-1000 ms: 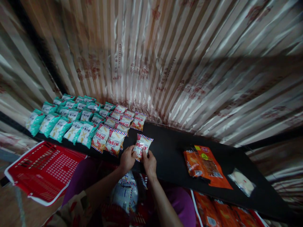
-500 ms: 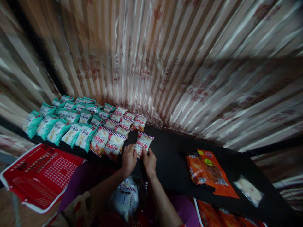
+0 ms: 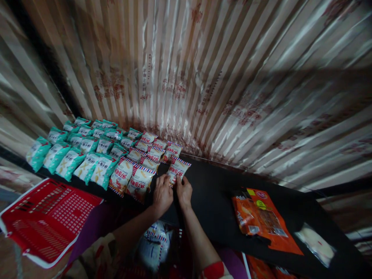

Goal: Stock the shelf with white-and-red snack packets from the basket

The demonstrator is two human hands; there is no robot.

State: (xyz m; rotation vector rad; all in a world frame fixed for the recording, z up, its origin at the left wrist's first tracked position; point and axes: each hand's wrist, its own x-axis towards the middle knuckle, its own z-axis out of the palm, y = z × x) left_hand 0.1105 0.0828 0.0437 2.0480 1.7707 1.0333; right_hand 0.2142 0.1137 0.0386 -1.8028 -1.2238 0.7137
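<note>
A small white and red snack bag [image 3: 178, 169] with striped ends is held at its lower edge, tilted up off the black table [image 3: 215, 186]. My right hand [image 3: 183, 192] pinches its lower right corner between thumb and fingers. At the lower left corner, my left hand [image 3: 162, 193] has its fingers curled against the bag. Just left of my hands stand matching striped snack bags [image 3: 140, 181] in short rows. Farther left are rows of teal snack bags [image 3: 101, 170]. More striped bags [image 3: 154, 244] lie below my forearms, partly in shadow.
A red basket [image 3: 58, 217] with a white rim stands at lower left. Orange food packets [image 3: 266, 217] and a clear packet with a pale round item [image 3: 316, 242] lie on the right of the table. A pleated, shiny curtain [image 3: 186, 77] hangs behind.
Both hands have moved the striped snack bag slightly away from me, closer to the back rows. The view has shifted a little, so the orange packets sit lower and farther right.
</note>
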